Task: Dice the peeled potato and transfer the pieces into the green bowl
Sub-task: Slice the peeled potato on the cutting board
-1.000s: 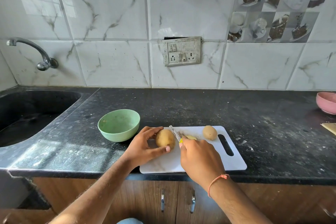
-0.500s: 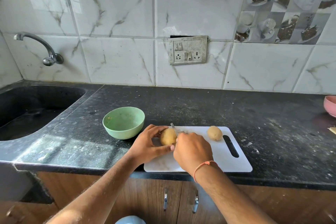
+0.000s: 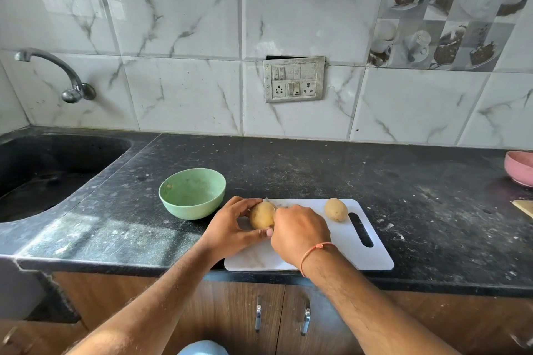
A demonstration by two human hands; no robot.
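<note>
white cutting board [image 3: 372, 251], at the near edge of the dark speckled surface [image 3: 317, 170], its handle slot at 3 o'clock. potato [image 3: 262, 215] on the board's left end, gripped by the left hand [image 3: 230, 229], fingers curled over its far side and thumb along its near side. right hand [image 3: 298, 232] touching the potato at its 3 o'clock, fingers curled; a thin sliver of knife blade [image 3: 268, 200] shows above the potato, the handle hidden inside the fist. second potato [image 3: 336, 209] lying free on the board, at 3 o'clock of the hands, near the slot. green bowl [image 3: 192, 193] on the surface just beside the board at 9 o'clock, close to the left hand's knuckles, no pieces in it. sink basin [image 3: 52, 170] at far 9 o'clock with tap [image 3: 57, 75] above. pink bowl [image 3: 520, 167] at the 3 o'clock frame edge, well apart, a pale flat item [image 3: 525, 207] just nearer. open surface at 12 o'clock up to the tiled wall, which carries a switch plate [image 3: 293, 79]. cabinet doors [image 3: 282, 317] below the surface edge.
</note>
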